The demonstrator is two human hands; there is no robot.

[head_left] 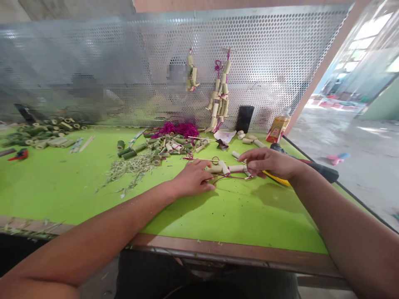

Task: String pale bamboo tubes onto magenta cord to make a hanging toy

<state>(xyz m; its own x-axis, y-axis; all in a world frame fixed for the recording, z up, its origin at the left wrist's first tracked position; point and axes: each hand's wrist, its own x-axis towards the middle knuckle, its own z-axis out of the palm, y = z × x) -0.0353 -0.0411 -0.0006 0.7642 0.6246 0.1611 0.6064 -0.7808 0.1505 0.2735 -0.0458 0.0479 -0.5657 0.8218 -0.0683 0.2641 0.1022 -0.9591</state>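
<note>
Bamboo figure (223, 167), pale tubes on purple cord, lies on green table (187, 220) between the two hands. Left hand (193, 178) at the figure's left end, fingers bent, thumb apart; can't tell if gripping or just touching. Right hand (269, 162) over the figure's right end, fingers half curled; can't tell if anything is pinched.

Thin stick (205, 160) just behind the figure. Loose tube (236, 155) also just behind it, near right fingertips. Tube pile (174, 145) and purple string heap (179, 129) behind and left of the figure; shavings (134, 168) left of it. Dark tool (321, 170) right of the figure, partly hidden by right arm. Paper (225, 136) behind the figure; upright phone (245, 119) and bottle (278, 127) behind and to its right. Metal panel (140, 50) well behind the figure, hanging tube strings (215, 108) on it. Second tube pile (43, 133) far left of the figure.
</note>
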